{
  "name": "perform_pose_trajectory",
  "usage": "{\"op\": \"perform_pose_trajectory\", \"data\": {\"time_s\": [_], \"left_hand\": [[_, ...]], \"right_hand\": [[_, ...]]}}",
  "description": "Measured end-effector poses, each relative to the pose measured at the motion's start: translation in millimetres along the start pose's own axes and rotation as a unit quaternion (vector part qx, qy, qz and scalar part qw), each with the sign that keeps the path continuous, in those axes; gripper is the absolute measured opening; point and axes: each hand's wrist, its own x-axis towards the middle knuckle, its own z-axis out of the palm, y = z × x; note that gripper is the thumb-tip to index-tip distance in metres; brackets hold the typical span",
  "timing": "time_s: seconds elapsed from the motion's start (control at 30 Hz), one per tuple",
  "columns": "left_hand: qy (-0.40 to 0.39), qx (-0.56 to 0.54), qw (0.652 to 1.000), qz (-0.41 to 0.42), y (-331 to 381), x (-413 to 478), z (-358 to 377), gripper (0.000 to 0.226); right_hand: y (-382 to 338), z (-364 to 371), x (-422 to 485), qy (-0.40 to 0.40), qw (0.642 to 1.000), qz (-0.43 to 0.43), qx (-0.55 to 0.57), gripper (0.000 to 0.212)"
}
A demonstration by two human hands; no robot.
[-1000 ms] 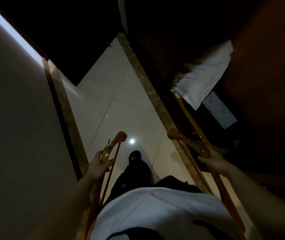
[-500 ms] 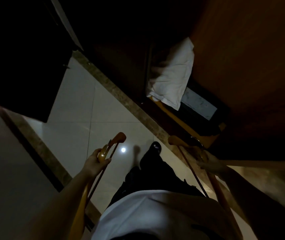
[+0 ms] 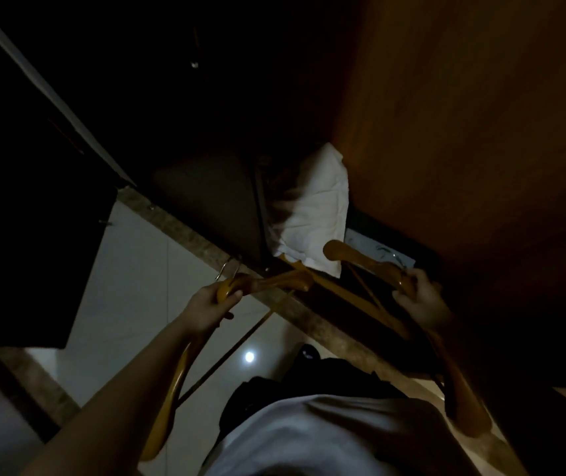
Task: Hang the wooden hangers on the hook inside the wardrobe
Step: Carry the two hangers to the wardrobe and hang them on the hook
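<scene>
- Head view: left hand (image 3: 211, 304) grasps left hanger (image 3: 274, 281), right hand (image 3: 422, 297) grasps right hanger (image 3: 360, 259), at front edge of wardrobe (image 3: 463, 132).
- Risk: hook unseen in darkness; either of the 2 may miss and fall.

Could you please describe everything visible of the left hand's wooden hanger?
The left hanger looks like honey-coloured wood, with a thin crossbar beneath and a silver metal hook at its crown. The left hand grips it near the hook. It is tilted: one arm points toward the wardrobe, the other runs down beside the forearm.
</scene>
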Motion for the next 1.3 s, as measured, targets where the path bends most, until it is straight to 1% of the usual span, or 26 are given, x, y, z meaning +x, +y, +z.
{"op": "perform_pose_trajectory", "data": {"time_s": [0.07,0.1,0.17,0.27,0.4,0.57,0.67,0.9,1.0,1.07,1.13,1.23,1.3], "left_hand": [[-0.014,-0.011,1.0,0.022,26.4,11.4,-6.4,0.015],[-0.023,-0.017,0.999,0.03,40.2,14.6,-8.9,0.015],[-0.046,-0.024,0.998,0.045,65.8,19.7,-13.4,0.022],[-0.068,-0.046,0.992,0.092,105.3,26.3,-24.1,0.027],[-0.096,-0.06,0.981,0.155,151.4,32.8,-54.3,0.042],[-0.141,-0.093,0.963,0.209,205.8,28.8,-91.2,0.038],[-0.145,-0.08,0.955,0.245,235.9,19.3,-107.4,0.037],[-0.154,-0.026,0.921,0.356,308.8,-12.2,-141.9,0.031],[-0.154,-0.009,0.906,0.395,339.7,-32.7,-150.5,0.022],[-0.153,0.0,0.896,0.416,361.0,-48.9,-155.7,0.023],[-0.148,0.003,0.883,0.445,384.6,-65.5,-160.6,0.024],[-0.126,0.006,0.864,0.488,418.0,-84.4,-168.0,0.016],[-0.114,-0.001,0.854,0.508,439.2,-91.0,-172.5,0.015]], "right_hand": [[-16.7,-16.7,11.0,0.023,1.0,-0.018,0.01,0.044],[-23.2,-25.1,15.8,0.037,0.999,-0.026,0.014,0.045],[-34.5,-40.8,22.1,0.063,0.997,-0.037,0.02,0.047],[-51.9,-62.8,28.5,0.101,0.993,-0.062,0.028,0.047],[-82.4,-89.2,23.3,0.169,0.98,-0.101,0.002,0.049],[-127.0,-126.4,1.2,0.222,0.964,-0.148,-0.001,0.049],[-154.5,-148.4,-21.5,0.261,0.949,-0.176,0.006,0.049],[-216.6,-189.9,-75.3,0.36,0.903,-0.231,-0.046,0.044],[-237.9,-209.2,-94.8,0.387,0.886,-0.248,-0.059,0.043],[-250.5,-224.1,-105.6,0.403,0.876,-0.257,-0.065,0.042],[-263.0,-240.3,-115.2,0.424,0.864,-0.263,-0.068,0.042],[-280.2,-266.2,-126.9,0.447,0.846,-0.282,-0.072,0.038],[-291.6,-284.2,-133.9,0.459,0.836,-0.293,-0.068,0.039]]}}
